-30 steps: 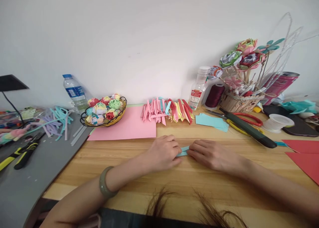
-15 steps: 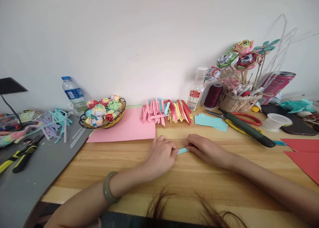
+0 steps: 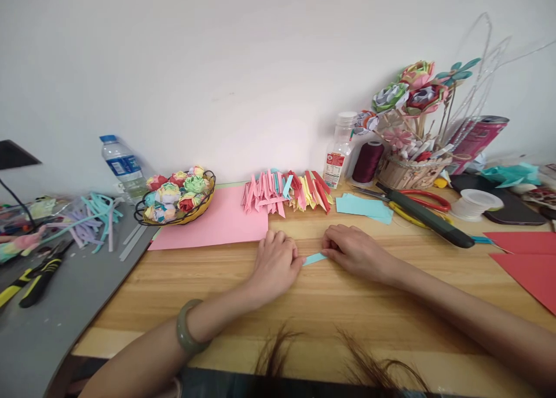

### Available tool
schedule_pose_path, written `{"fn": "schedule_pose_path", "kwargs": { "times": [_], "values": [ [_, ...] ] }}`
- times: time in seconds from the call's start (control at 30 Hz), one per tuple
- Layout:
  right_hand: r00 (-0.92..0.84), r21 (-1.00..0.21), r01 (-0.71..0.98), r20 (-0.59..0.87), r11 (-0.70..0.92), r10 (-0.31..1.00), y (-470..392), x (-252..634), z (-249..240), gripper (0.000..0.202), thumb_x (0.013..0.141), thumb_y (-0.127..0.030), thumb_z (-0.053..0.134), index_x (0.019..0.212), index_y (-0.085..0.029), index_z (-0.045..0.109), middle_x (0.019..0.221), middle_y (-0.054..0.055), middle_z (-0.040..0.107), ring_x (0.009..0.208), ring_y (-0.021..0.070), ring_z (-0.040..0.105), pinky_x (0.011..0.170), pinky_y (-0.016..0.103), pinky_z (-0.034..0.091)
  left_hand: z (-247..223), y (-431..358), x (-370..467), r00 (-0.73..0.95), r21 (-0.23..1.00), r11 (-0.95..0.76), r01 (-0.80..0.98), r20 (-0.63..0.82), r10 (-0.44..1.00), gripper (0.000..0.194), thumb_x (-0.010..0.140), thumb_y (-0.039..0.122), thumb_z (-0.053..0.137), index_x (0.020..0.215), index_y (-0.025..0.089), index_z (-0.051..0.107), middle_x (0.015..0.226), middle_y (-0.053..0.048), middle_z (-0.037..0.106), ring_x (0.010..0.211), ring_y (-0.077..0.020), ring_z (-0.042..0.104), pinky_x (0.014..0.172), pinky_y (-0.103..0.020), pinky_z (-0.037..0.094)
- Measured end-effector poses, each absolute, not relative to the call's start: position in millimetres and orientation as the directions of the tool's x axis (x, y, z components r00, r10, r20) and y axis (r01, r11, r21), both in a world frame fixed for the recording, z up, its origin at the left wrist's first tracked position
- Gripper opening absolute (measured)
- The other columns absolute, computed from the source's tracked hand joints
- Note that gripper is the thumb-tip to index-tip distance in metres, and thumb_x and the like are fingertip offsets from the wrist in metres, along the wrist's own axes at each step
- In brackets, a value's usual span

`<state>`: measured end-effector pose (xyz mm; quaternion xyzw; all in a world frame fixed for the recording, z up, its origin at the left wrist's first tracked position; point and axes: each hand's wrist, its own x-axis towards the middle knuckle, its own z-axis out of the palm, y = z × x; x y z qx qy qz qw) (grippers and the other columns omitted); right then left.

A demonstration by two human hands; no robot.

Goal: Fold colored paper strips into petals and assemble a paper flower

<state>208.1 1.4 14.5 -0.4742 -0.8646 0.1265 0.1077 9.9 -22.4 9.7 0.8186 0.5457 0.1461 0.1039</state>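
Note:
A narrow light-blue paper strip [image 3: 314, 259] lies low over the wooden table [image 3: 208, 294], stretched between my two hands. My left hand [image 3: 278, 265], below a green bangle on the forearm, pinches its left end between curled fingers. At the other end, the closed fingers of my right hand [image 3: 350, 250] grip it; both ends are covered by fingertips. Behind my right hand lie several light-blue paper pieces [image 3: 362, 207]. Farther back, a row of folded pink, red, yellow and blue paper pieces [image 3: 284, 192] stands near the wall.
Pink sheets [image 3: 234, 218] lie under part of a basket [image 3: 202, 212] of paper flowers. To the right are a box cutter [image 3: 430, 218], scissors [image 3: 428, 198], a spool [image 3: 475, 204] and red paper [image 3: 521, 270]. Pliers [image 3: 41, 282] rest on the grey surface at left.
The view has shifted slightly. My hands are a little farther apart, and more of the blue strip shows between them. Both still hold it.

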Motion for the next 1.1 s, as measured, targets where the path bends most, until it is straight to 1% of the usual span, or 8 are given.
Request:
{"fn": "schedule_pose_path", "kwargs": {
  "times": [0.13,0.37,0.5,0.7,0.8,0.9,1.0,1.1],
  "values": [
    [-0.513,-0.367,0.781,0.083,0.505,0.854,4.9,212.9,9.1,0.015,0.083,-0.029,0.047,0.074,-0.018,0.052,0.076,0.003,0.057,0.073,0.0162,0.050,0.066,0.028,0.034,10.3,-23.9,9.2,0.395,0.349,-0.410,0.843,0.117,0.911,0.006,0.081,0.024,0.051,0.083,0.018,0.051,0.092,-0.002,0.052,0.092,-0.0197,0.040,0.082,-0.035,0.035],
    [-0.524,-0.540,0.695,0.072,0.475,0.848,12.8,226.8,3.4,0.009,0.079,-0.019,0.046,0.073,-0.018,0.053,0.072,0.002,0.055,0.066,0.0136,0.048,0.061,0.025,0.036,10.3,-23.2,11.1,0.414,0.388,-0.416,0.823,0.093,0.905,0.005,0.081,0.020,0.050,0.086,0.019,0.051,0.095,-0.001,0.053,0.094,-0.0190,0.040,0.083,-0.035,0.035],
    [-0.531,-0.555,0.674,0.092,0.487,0.842,13.1,230.0,2.6,0.011,0.081,-0.020,0.045,0.077,-0.017,0.055,0.075,0.003,0.056,0.068,0.0143,0.050,0.063,0.027,0.039,10.4,-23.7,11.6,0.422,0.386,-0.425,0.819,0.098,0.901,0.005,0.082,0.021,0.050,0.086,0.019,0.052,0.094,-0.001,0.053,0.093,-0.0188,0.041,0.083,-0.035,0.035],
    [-0.555,-0.445,0.689,0.185,0.573,0.811,1.4,220.4,8.4,0.015,0.084,-0.029,0.047,0.086,-0.017,0.056,0.086,0.007,0.056,0.082,0.0189,0.050,0.072,0.031,0.040,7.5,-23.9,11.7,0.461,0.355,-0.481,0.802,0.145,0.876,0.006,0.083,0.020,0.047,0.083,0.019,0.053,0.092,-0.002,0.053,0.092,-0.0191,0.040,0.082,-0.034,0.036],
    [-0.566,-0.362,0.719,0.191,0.594,0.802,-3.8,214.7,9.2,0.010,0.082,-0.025,0.050,0.077,-0.017,0.053,0.083,0.007,0.055,0.080,0.0196,0.048,0.070,0.031,0.040,7.0,-23.8,12.3,0.491,0.371,-0.513,0.774,0.161,0.856,0.009,0.083,0.022,0.049,0.091,0.018,0.052,0.098,-0.003,0.052,0.095,-0.0190,0.041,0.085,-0.034,0.036],
    [-0.549,-0.374,0.728,0.184,0.574,0.816,-6.9,211.7,8.4,0.008,0.081,-0.022,0.052,0.075,-0.018,0.050,0.079,0.005,0.055,0.076,0.0183,0.049,0.067,0.030,0.040,7.9,-23.1,13.3,0.515,0.397,-0.537,0.744,0.172,0.840,0.013,0.081,0.026,0.054,0.091,0.018,0.052,0.100,-0.004,0.052,0.096,-0.0194,0.041,0.085,-0.034,0.037],
    [-0.542,-0.355,0.734,0.207,0.579,0.815,-12.4,207.7,9.3,0.006,0.083,-0.020,0.048,0.078,-0.018,0.049,0.077,0.005,0.056,0.071,0.0169,0.051,0.063,0.028,0.041,7.8,-22.0,14.6,0.515,0.411,-0.545,0.731,0.192,0.835,0.005,0.081,0.023,0.054,0.081,0.018,0.053,0.090,-0.002,0.057,0.092,-0.0185,0.045,0.081,-0.032,0.039],
    [-0.627,-0.250,0.692,0.256,0.677,0.736,-21.1,200.9,12.3,0.009,0.086,-0.016,0.042,0.088,-0.017,0.050,0.081,0.006,0.059,0.071,0.0173,0.054,0.063,0.028,0.041,6.2,-22.4,16.2,0.504,0.411,-0.559,0.720,0.243,0.829,0.005,0.082,0.018,0.050,0.079,0.017,0.054,0.083,-0.002,0.059,0.083,-0.0163,0.051,0.076,-0.030,0.040]
  ]
}}
